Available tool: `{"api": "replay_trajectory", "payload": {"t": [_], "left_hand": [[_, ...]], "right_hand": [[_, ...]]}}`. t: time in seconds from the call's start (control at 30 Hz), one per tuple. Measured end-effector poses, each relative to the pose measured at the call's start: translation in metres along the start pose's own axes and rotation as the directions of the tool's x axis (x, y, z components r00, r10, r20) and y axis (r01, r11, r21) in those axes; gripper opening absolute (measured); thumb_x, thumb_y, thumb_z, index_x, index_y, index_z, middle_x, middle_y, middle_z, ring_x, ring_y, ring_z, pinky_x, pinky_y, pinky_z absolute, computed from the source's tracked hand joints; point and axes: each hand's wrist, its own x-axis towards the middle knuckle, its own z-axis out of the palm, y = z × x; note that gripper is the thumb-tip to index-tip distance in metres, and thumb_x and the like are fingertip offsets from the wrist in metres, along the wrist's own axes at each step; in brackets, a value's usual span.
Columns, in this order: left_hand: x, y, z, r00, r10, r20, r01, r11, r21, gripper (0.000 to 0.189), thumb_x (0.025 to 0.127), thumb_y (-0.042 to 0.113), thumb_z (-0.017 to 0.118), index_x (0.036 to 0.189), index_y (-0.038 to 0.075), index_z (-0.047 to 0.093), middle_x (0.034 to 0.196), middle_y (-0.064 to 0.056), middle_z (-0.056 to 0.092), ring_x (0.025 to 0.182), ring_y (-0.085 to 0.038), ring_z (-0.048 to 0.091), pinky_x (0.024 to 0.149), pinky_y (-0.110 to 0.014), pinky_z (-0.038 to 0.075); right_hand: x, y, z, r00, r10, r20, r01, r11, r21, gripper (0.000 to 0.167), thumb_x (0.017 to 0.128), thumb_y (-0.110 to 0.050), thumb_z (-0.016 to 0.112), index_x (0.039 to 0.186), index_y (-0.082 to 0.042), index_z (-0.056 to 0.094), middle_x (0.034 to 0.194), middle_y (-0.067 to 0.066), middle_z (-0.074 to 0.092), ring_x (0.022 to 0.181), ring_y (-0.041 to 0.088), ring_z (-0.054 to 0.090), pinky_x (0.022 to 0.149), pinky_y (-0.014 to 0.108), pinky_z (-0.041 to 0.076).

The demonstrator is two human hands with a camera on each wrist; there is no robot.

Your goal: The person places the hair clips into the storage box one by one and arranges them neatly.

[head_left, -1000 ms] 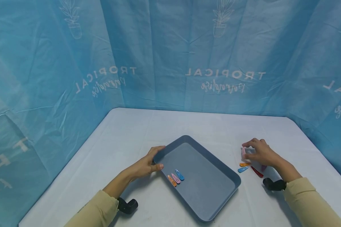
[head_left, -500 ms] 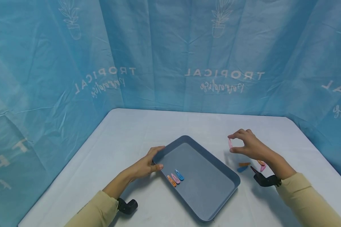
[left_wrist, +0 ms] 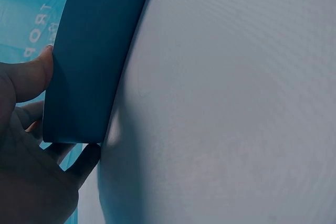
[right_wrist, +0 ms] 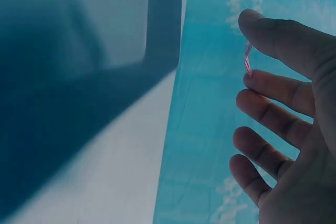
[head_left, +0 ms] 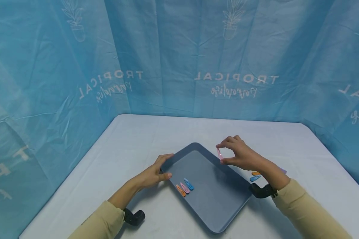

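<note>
I've got the R hand (head_left: pixel 240 155) pinching a pink clip (head_left: pixel 219 153) btwn thumb & index, up near the far R rim of the tray (head_left: pixel 215 202); L hand (head_left: pixel 152 173) grips its L corner. Prob best: light pinch, clear rim, lower flat w/o knocking the 3 clips (head_left: pixel 184 188) inside.

Soft light is filling the head view; a blurred shadow is crossing the tray (head_left: pixel 210 207); both wrist views are running dimmer, bluish; in the left one, faint ripples are banding the bench (left_wrist: pixel 236 93) beside the tray.
</note>
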Motion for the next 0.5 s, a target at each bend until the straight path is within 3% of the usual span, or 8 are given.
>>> {"api": "replay_trajectory", "payload": {"t": [0.23,0.5], "left_hand": [[0.0,0.001,0.0,1.0,-0.01,0.003,0.01,1.0,-0.011,0.07,0.093,0.019,0.059,0.151,0.021,0.019,0.157,-0.011,0.013,0.144,-0.042,0.011,0.109,-0.063,0.025],[-0.001,0.002,-0.001,1.0,-0.005,0.008,0.005,1.0,-0.012,0.07,0.093,0.019,0.059,0.151,0.02,0.019,0.156,-0.012,0.014,0.144,-0.042,0.012,0.109,-0.063,0.025]], "right_hand": [[0.011,-0.022,0.013,0.998,-0.051,0.037,0.051,0.999,0.014,0.05,0.077,-0.024,0.078,0.123,-0.015,0.062,0.118,0.004,0.057,0.106,0.018,0.043,0.085,0.04,0.043],[0.018,-0.032,0.032,0.989,-0.11,0.098,0.107,0.994,0.032,0.049,0.079,-0.025,0.076,0.124,-0.016,0.061,0.12,0.002,0.056,0.106,0.017,0.042,0.087,0.038,0.043]]}}
